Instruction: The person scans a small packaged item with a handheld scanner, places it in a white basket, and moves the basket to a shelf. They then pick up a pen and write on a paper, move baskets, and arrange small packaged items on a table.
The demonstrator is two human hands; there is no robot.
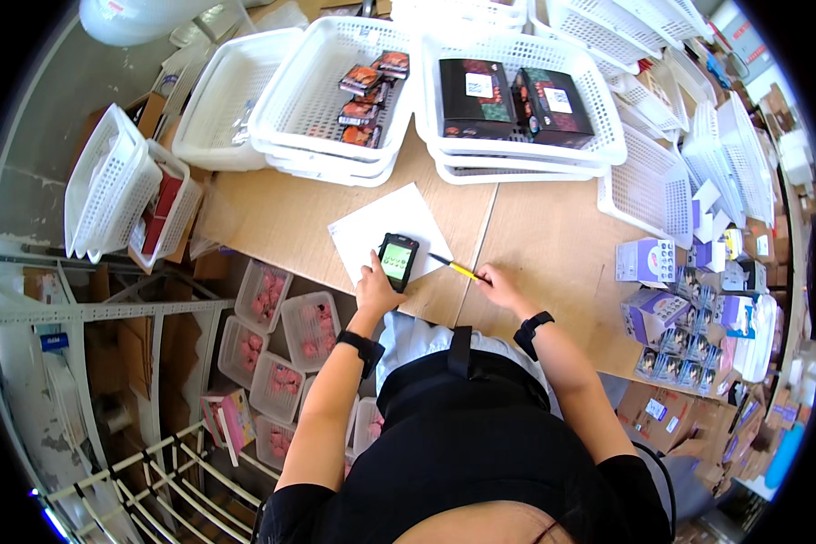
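Observation:
My left hand [376, 289] is at the near edge of the wooden table, its index finger and thumb against the left and lower side of a black handheld device [398, 261] with a lit green screen. The device lies on a white sheet of paper [367, 219]. Whether the fingers grip it or only rest on it is not clear. To the right, my right hand [501, 287] pinches the end of a yellow and black pen [463, 270], whose dark tip points left towards the device. Both wrists wear black bands.
White plastic baskets stand along the back; one [333, 149] holds small packets, another [523, 158] two black boxes [476, 98]. Purple and white boxes [645, 260] and small packs [679, 367] lie at right. Below left are clear tubs [276, 387] with pink items and a metal rack [177, 469].

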